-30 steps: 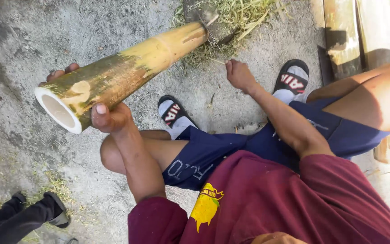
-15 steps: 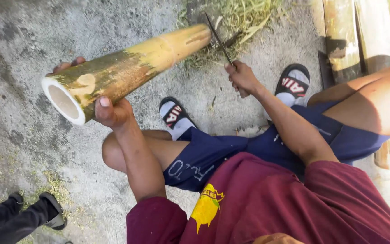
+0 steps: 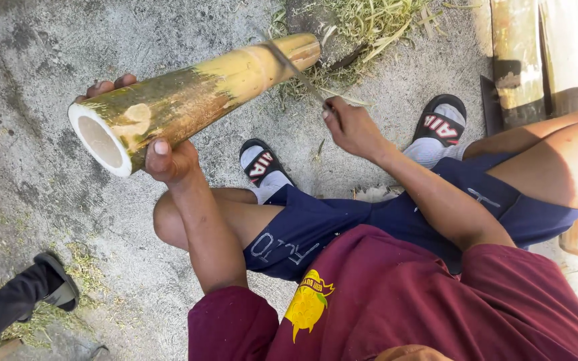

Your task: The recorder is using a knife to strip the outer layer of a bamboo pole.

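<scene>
while the thick bamboo pole (image 3: 195, 100) slants across the upper left of the frame, the left hand (image 3: 168, 157) wraps its cut end and the right hand (image 3: 352, 127) grips a knife (image 3: 296, 70) laid on the yellow upper section; trimming looks underway, and the next stroke calls for a steady hold.

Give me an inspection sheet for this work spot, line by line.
Surface: rough grey concrete ground with grass scraps.
Job's things: thick bamboo pole, hollow cut end toward the camera; thin blade laid across its far, yellow end.
Clutter: pile of green shavings beyond the pole.
Grippers: left hand grips the pole near the cut end; right hand grips the blade's handle.
Cables: nothing seen.
Surroundings: more bamboo poles at right; another person's dark shoe at lower left.
</scene>
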